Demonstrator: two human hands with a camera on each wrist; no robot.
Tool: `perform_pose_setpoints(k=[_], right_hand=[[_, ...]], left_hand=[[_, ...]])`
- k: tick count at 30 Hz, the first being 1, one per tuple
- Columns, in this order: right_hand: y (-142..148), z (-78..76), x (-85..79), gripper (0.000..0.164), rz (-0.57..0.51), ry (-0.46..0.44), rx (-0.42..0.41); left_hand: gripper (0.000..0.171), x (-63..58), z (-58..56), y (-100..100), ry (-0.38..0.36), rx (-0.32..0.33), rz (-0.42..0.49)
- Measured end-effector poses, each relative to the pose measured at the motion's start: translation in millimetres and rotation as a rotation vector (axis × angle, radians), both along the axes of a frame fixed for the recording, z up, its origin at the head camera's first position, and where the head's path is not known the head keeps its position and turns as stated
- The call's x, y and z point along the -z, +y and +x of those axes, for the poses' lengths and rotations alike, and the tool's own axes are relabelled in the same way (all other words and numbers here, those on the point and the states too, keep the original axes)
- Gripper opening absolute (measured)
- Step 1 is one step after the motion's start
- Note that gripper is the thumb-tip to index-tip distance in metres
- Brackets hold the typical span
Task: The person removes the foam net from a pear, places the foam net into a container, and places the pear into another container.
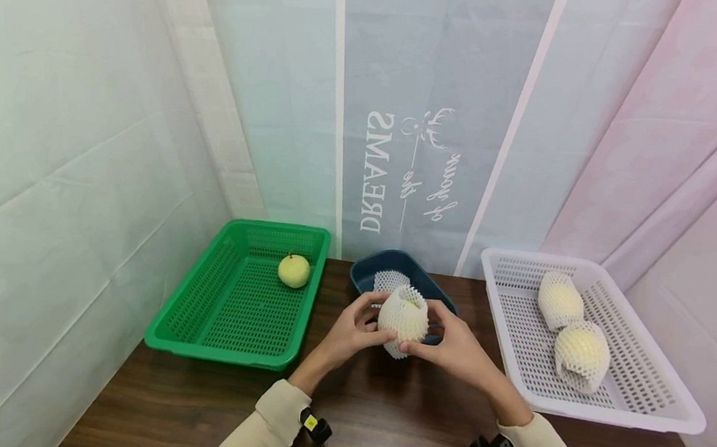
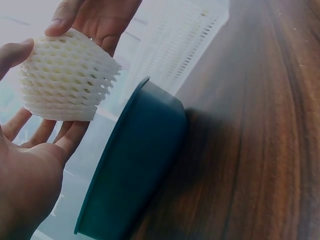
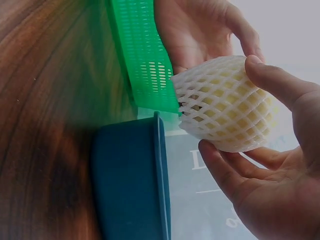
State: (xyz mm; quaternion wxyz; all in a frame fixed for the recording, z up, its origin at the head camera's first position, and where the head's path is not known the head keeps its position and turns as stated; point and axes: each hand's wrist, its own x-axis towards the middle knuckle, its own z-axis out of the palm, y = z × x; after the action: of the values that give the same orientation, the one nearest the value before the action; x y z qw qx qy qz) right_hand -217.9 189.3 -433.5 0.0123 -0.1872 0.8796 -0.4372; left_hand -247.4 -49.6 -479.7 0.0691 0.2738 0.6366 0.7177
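Between both hands, above the near side of the dark blue tray (image 1: pixel 363 273), is a pale yellow pear in a white foam net sleeve (image 1: pixel 404 320). My left hand (image 1: pixel 350 332) holds it from the left, thumb in front and fingers curled behind. From the right, my right hand (image 1: pixel 459 345) grips it the same way. In the right wrist view the yellow fruit shows through the stretched mesh of the foam net (image 3: pixel 225 105). A flat foam net (image 1: pixel 390 280) lies in the blue tray, partly hidden behind the held pear.
A green basket (image 1: pixel 227 353) at left holds one bare pear (image 1: pixel 294 271). The white basket (image 1: pixel 607 413) at right contains two net-wrapped pears (image 1: pixel 582 355). All stand on a dark wooden table (image 1: pixel 376 429), with a printed curtain (image 1: pixel 441 57) behind.
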Motion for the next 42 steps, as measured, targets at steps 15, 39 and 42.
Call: perform_pose_setpoints(k=[15, 39, 42], right_hand=[[-4.8, 9.7, 12.2, 0.083, -0.013, -0.05, -0.022], [-8.8, 18.6, 27.0, 0.082, -0.01, -0.058, -0.097], [-8.9, 19.4, 28.3, 0.083, -0.006, -0.059, -0.099]], left_hand=[[0.073, 9.5, 10.2, -8.1, -0.041, 0.046, -0.037], [0.068, 20.2, 20.0, -21.2, -0.045, 0.08, -0.106], [0.068, 20.8, 20.6, -22.2, -0.037, 0.073, -0.123]])
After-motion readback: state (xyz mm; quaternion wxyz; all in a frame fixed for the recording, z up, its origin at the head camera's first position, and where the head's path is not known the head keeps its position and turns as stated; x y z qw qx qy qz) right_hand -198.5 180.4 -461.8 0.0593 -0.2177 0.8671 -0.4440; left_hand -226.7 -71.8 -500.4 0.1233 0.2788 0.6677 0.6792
